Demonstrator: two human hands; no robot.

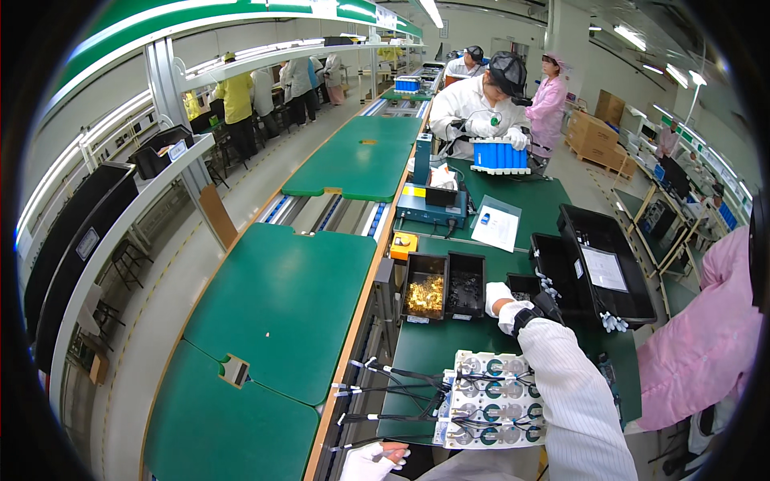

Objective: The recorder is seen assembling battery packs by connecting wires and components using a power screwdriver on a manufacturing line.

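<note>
A battery pack (493, 401) lies in front of me, its white frame holding round cells with green rings. Black wires with white-tipped ends (365, 393) run left from it across the table edge. My left hand (375, 462), in a white glove with bare fingertips, is low beside the pack's near left corner, fingers curled together by the lowest wire; anything between them is hidden. My right hand (499, 300), also gloved, reaches past the pack to a small black bin (525, 285). Its fingertips are hard to make out. A black band (525, 318) circles that wrist.
Black bins hold gold-coloured metal parts (425, 297) and dark parts (465, 293). Larger black trays (605, 264) stand right, a blue device (433, 207) and paper (496, 226) beyond. A conveyor with green boards (281, 297) runs left. Across, a co-worker (481, 104) handles a blue pack (499, 156); a pink sleeve (698, 329) is close right.
</note>
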